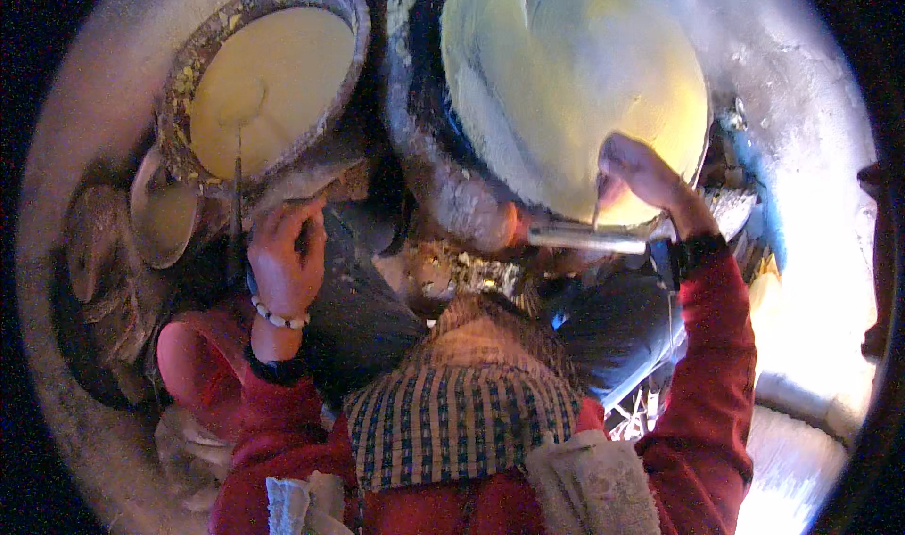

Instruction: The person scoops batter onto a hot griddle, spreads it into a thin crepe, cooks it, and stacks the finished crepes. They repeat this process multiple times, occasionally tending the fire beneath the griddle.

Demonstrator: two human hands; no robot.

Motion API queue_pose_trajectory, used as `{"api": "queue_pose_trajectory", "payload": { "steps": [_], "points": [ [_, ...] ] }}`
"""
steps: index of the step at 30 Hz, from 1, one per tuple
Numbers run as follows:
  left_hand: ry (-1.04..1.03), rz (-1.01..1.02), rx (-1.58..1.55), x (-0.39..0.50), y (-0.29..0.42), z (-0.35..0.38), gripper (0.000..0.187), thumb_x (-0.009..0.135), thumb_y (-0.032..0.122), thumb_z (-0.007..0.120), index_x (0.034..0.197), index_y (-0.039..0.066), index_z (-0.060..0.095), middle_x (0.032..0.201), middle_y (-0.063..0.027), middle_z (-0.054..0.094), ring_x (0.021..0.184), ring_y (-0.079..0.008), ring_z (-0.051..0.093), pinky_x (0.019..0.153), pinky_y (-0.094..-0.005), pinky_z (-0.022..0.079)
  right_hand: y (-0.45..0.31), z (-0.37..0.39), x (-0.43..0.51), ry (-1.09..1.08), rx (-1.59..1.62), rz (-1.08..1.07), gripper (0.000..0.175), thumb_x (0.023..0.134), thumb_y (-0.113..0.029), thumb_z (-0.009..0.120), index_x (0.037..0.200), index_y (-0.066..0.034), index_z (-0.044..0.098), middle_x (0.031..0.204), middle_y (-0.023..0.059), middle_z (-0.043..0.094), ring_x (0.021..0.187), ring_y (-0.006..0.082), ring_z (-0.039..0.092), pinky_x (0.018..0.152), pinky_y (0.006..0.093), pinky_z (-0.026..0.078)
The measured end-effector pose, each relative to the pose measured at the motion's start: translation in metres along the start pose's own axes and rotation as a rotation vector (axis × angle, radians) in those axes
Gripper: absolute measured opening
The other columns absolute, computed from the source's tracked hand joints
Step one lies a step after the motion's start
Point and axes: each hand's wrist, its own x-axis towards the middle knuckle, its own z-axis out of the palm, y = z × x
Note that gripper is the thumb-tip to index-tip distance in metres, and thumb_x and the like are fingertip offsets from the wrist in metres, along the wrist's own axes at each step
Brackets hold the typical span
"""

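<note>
My right hand (640,171) is over the near part of a large round pan or griddle (417,139), whose surface is coated with a smooth, pale yellow layer (565,75). Its fingers are curled and blurred; a thin pale strip below them may be a tool or a fingertip. My left hand (288,256), wearing a white-beaded bracelet (279,317), has its fingers curled in with nothing visible in them. It is near the rim of a crusted pot (360,33) filled with cream-coloured liquid (283,75). Beside that hand, a ladle handle (236,217) rises from the liquid.
A metal tube (590,239) lies across the griddle's near side, by an orange glow (510,224). A shallow bowl (164,213) hangs or leans at the pot's left. Crumbly debris (481,273) lies between my legs. Strong light falls on the pale ground (813,217) at right.
</note>
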Motion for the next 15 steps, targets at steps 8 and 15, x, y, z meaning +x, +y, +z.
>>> {"api": "queue_pose_trajectory", "payload": {
  "steps": [8, 15],
  "points": [
    [0.021, 0.036, -0.378, 0.054, 0.05, 0.01, 0.017, 0.082, 0.004, 0.065, 0.098, 0.005, 0.069, 0.082, -0.0142, 0.064, 0.074, -0.0326, 0.062, 0.065, -0.039, 0.05, -0.04, -0.031, 0.02, 0.449, 0.42, -0.301, 0.014, 0.096, -0.013, 0.052, 0.101, -0.0002, 0.052, 0.088, 0.0163, 0.066, 0.085, 0.0295, 0.069, 0.076, 0.0411, 0.058],
    [-0.102, -0.044, -0.342, 0.084, 0.023, 0.063, 0.013, 0.082, 0.005, 0.065, 0.094, 0.006, 0.068, 0.081, -0.0144, 0.064, 0.071, -0.0346, 0.062, 0.061, -0.0405, 0.05, -0.087, -0.039, 0.131, 0.772, 1.064, -0.436, 0.018, 0.097, -0.012, 0.048, 0.107, 0.0032, 0.045, 0.103, 0.0201, 0.06, 0.103, 0.0407, 0.064, 0.079, 0.0417, 0.058]
  ]
}}
